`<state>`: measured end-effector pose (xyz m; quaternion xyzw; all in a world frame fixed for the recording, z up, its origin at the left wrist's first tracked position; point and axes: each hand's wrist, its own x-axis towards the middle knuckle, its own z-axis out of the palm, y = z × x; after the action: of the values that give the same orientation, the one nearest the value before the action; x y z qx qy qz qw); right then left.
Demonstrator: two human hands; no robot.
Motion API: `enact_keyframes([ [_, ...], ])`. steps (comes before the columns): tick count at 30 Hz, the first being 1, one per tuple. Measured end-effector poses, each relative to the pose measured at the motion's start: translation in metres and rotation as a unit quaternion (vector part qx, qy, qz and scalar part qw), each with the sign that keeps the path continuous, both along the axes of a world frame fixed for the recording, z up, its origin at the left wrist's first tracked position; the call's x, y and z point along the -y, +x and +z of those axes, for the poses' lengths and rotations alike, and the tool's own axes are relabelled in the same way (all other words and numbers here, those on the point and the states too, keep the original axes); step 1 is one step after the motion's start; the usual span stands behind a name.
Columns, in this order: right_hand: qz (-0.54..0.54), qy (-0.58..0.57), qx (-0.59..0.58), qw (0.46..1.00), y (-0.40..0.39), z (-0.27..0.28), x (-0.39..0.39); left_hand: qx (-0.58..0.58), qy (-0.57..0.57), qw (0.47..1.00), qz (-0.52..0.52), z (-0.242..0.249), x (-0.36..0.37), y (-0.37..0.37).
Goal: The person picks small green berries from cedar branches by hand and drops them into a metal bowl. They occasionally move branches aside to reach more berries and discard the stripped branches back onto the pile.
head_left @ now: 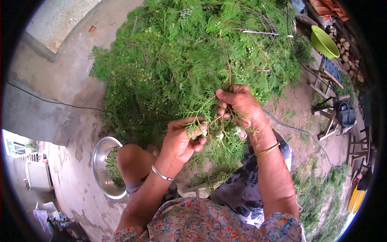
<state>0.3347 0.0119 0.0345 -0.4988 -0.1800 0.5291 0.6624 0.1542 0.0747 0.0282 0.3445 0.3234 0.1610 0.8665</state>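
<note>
A leafy green sprig (207, 105) with a thin brown stem and several pale green cones (219, 136) is between my two hands, above my lap. My right hand (242, 105) is closed on the sprig's stem, thumb and forefinger pinching it. My left hand (182, 139) has its thumb and fingers together around a small green cone at the sprig's left side. Part of what the left fingers hold is hidden by leaves.
A big heap of cut green branches (161, 68) lies ahead. A metal bowl (96, 161) of small green cones (113, 167) stands at the left by my knee. At the right are a yellow-green basin (323, 42), wooden stools (327, 121), a black bag (346, 115) and a cable.
</note>
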Motion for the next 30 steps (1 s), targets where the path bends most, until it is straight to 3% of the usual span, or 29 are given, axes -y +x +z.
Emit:
enact_keyframes([
  [6,-0.040,-0.001,0.000,0.999,-0.005,-0.008,-0.006,0.019,0.028,0.994,0.103,-0.007,0.009,0.000],
  [8,-0.056,-0.009,0.000,0.998,-0.007,-0.005,-0.006,0.030,0.093,0.982,0.164,-0.008,0.012,0.001],
  [10,-0.101,-0.070,0.032,0.992,-0.008,0.000,-0.005,0.027,0.104,0.982,0.155,-0.006,0.009,-0.001],
  [12,-0.146,-0.046,0.013,0.988,0.003,-0.004,-0.005,0.057,0.087,0.976,0.191,-0.004,0.004,-0.011],
  [14,-0.188,-0.020,-0.009,0.982,0.011,-0.005,-0.004,0.069,0.072,0.984,0.147,-0.011,-0.010,-0.026],
  [17,-0.176,-0.013,-0.053,0.983,0.016,-0.005,-0.003,0.149,-0.091,0.983,0.051,-0.030,-0.020,-0.045],
  [22,-0.178,-0.017,-0.056,0.982,0.017,-0.002,0.000,0.213,-0.124,0.969,0.019,-0.024,-0.007,-0.045],
  [26,-0.162,-0.015,-0.057,0.985,0.014,-0.008,-0.006,0.123,-0.006,0.991,0.055,0.006,0.008,-0.034],
  [28,-0.149,-0.010,-0.039,0.988,0.013,-0.013,-0.009,0.015,0.178,0.983,0.035,0.018,0.014,-0.021],
  [30,-0.143,-0.014,-0.040,0.989,0.010,-0.013,-0.011,-0.013,0.222,0.974,0.041,0.016,0.018,-0.004],
])
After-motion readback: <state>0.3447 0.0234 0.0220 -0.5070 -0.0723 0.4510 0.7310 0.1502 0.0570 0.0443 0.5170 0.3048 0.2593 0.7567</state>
